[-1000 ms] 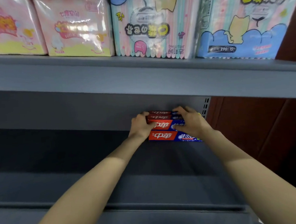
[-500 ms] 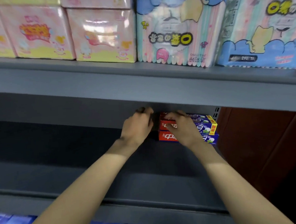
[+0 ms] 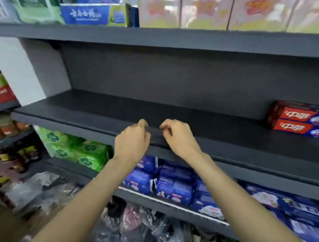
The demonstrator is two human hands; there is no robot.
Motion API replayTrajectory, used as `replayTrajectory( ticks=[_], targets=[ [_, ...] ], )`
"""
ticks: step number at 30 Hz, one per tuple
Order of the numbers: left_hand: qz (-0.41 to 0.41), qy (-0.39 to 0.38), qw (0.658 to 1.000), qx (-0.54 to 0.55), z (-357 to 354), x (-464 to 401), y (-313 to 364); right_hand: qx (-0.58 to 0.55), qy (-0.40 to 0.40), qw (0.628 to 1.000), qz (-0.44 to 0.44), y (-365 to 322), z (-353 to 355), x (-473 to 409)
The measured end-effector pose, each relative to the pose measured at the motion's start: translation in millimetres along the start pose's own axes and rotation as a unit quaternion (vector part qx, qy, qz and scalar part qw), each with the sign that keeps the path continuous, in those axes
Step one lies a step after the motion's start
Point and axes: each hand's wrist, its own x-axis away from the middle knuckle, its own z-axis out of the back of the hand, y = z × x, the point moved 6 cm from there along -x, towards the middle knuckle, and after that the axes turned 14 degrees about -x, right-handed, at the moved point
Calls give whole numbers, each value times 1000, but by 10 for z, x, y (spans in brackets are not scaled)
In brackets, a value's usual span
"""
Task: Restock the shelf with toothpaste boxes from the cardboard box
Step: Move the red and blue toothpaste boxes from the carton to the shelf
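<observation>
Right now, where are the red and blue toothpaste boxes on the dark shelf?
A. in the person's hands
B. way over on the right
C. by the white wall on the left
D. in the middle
B: the toothpaste boxes sit stacked at the right end of the shelf, while the left hand and right hand hold nothing.

left hand, right hand, fingers loosely curled

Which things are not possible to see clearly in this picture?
Head view:
- Toothpaste boxes: the right frame edge cuts the stack off, so no count.
- Cardboard box: not in view.
- Left hand and right hand: seen from behind, so the palms are hidden.
- Pink packs: print blurred.
</observation>
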Motion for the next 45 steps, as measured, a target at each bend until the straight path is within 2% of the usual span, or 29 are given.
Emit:
replayTrajectory(
  ticks=[5,11,17,19,26,28,31,34,38,41,43,45],
  targets=[
    [63,-70,995,-13,54,496,-1663,-36,-45,998,-36,-800,-1473,95],
    [145,-121,982,-26,-20,1010,-3548,-49,-174,982,-47,-1599,-3290,178],
    [215,-200,956,-25,-370,1330,-5046,-30,-286,956,-50,-2088,-4796,177],
    [210,-237,948,-18,-540,1398,-5406,-26,-307,950,-57,-2152,-5201,194],
    [64,-356,932,-9,-1051,1578,-5914,34,-363,928,-76,-2204,-5907,280],
    [42,-323,945,-22,-1048,1571,-5941,71,-375,919,-94,-2151,-5955,326],
    [-33,-215,973,-81,-943,1481,-5936,91,-392,907,-120,-2095,-5982,355],
    [-137,-237,956,-108,-1026,1484,-5913,115,-387,906,-126,-2114,-6003,371],
    [-171,-287,941,-49,-1119,1549,-6070,148,-333,921,-137,-2163,-6083,449],
    [-173,-281,944,17,-1060,1613,-6241,160,-319,919,-164,-2239,-6192,553],
    [-165,-285,944,34,-1016,1676,-6420,157,-306,917,-201,-2316,-6248,632],
    [-167,-322,931,36,-1003,1776,-6629,138,-269,928,-219,-2443,-6293,711]
  ],
)
